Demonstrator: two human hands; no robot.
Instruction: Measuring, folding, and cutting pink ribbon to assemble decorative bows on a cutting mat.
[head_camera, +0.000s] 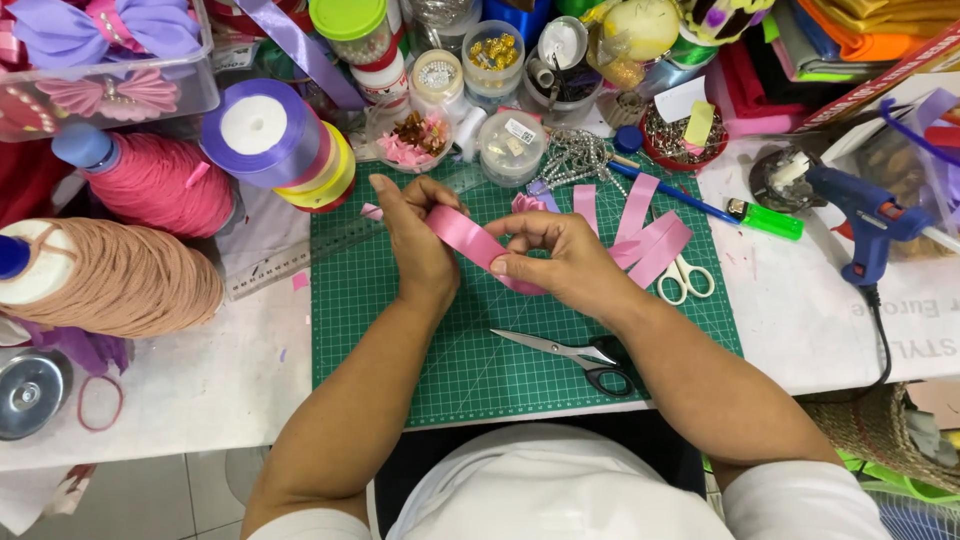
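A pink ribbon (470, 240) strip is held above the green mat (400, 340), between both hands, about mid-mat. The left hand (415, 240) pinches one end of it between thumb and fingers; the right hand (560, 262) pinches the other end, with the index finger curled over the top. The strip is bent into a partial loop, so folding is judged as begun but not finished: no closed loop, no glue and no stitch is seen on it. Whether the ends are crossed under the right hand cannot be told.

Cutting appears done. Several cut pink strips (645, 230) are laid on the mat's upper right, one beside another, some overlapping. Black-handled scissors (580, 355) are left open on the mat just below the right hand, and small white scissors (685, 280) lie touching the cut strips. Those strips are unfolded, so most shaping is judged as left. A small folded pink piece (527, 203) is seen behind the hands; its form is too small to tell.

The ribbon looks satin, smooth, slightly glossy, flat-edged, uniform pink, with no crease visible.

A blue glue gun (870, 220) rests at the right, well apart from the hands. A green lighter (765, 218) lies near the mat's right edge. A clear ruler (290, 262) lies on the mat's left edge.
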